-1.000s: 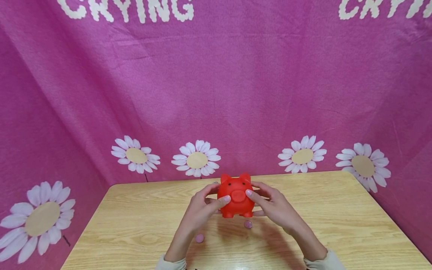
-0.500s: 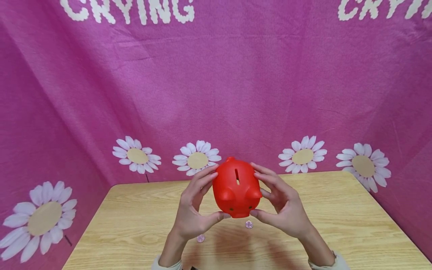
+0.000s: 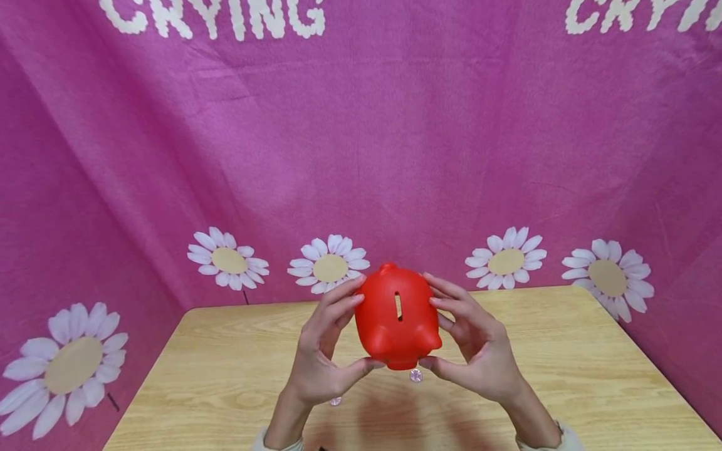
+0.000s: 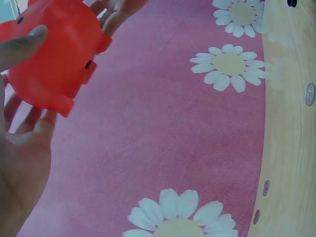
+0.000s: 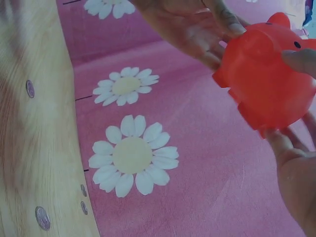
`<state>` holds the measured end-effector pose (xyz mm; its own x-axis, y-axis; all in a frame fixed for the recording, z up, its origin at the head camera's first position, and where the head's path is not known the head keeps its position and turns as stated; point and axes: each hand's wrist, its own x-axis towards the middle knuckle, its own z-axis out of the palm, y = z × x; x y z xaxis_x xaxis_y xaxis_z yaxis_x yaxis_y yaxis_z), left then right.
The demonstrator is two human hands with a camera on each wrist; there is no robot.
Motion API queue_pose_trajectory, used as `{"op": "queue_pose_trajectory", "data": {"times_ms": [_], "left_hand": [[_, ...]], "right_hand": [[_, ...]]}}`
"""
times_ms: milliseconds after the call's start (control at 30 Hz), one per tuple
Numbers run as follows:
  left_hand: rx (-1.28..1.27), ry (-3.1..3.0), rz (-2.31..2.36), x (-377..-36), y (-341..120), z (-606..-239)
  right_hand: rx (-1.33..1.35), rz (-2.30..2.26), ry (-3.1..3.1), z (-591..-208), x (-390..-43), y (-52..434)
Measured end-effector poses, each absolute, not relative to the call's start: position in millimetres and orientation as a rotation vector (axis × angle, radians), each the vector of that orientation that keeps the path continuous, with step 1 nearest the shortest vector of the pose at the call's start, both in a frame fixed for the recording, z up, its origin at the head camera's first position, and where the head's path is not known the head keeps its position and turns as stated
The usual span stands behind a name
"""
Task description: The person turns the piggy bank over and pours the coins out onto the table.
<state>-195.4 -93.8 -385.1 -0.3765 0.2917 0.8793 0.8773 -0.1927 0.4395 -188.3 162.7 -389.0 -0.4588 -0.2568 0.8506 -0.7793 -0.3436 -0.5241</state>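
A red piggy bank (image 3: 376, 313) is held in the air over the table between both hands, its slotted top turned toward the head camera. Pale wood colour shows through the coin slot (image 3: 398, 305). On one side my left hand (image 3: 321, 360) grips it, thumb near the snout and fingers along the flank. The right hand (image 3: 482, 357) holds the opposite side in the same way. In the left wrist view the bank's stubby feet (image 4: 61, 104) point away from the hand. A coin (image 3: 415, 375) lies on the table below the snout; another coin (image 3: 335, 401) is partly hidden by the left hand.
The wooden table (image 3: 564, 376) stands against a pink cloth backdrop (image 3: 406, 156) printed with daisies. More coins lie farther back, such as one coin (image 4: 266, 187) in the left wrist view. A small black object (image 4: 292, 2) sits at that view's top edge.
Both hands have raised the piggy bank and tipped it so its top and slot face the head camera instead of its face. Over the last half second it has tilted slightly more.
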Motion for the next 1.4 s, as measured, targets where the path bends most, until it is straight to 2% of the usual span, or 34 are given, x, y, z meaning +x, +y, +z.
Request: {"op": "queue_pose_trajectory", "data": {"times_ms": [167,367,433,533,800,1400], "left_hand": [[-1.162,-1.755,-1.650,-198.0,-96.0,-390.5],[-0.498,-2.316,-2.022,-203.5,-89.1,-405.3],[-0.306,-2.471,-2.121,-205.7,-85.5,-411.5],[-0.162,-2.577,-2.200,-207.6,-82.8,-417.3],[-0.123,-2.670,-2.104,-208.7,-83.7,-415.6],[-0.186,-2.572,-2.156,-205.1,-83.0,-409.7]], "right_hand": [[1.084,1.849,-1.813,-388.6,-184.8,162.4],[0.454,2.029,-2.405,-401.7,-192.2,154.1],[0.312,2.103,-2.526,-409.5,-196.8,152.2],[0.207,2.168,-2.608,-418.0,-201.2,151.9],[0.150,2.147,-2.668,-417.5,-203.4,153.3],[0.219,2.142,-2.610,-409.8,-199.9,154.9]]}}
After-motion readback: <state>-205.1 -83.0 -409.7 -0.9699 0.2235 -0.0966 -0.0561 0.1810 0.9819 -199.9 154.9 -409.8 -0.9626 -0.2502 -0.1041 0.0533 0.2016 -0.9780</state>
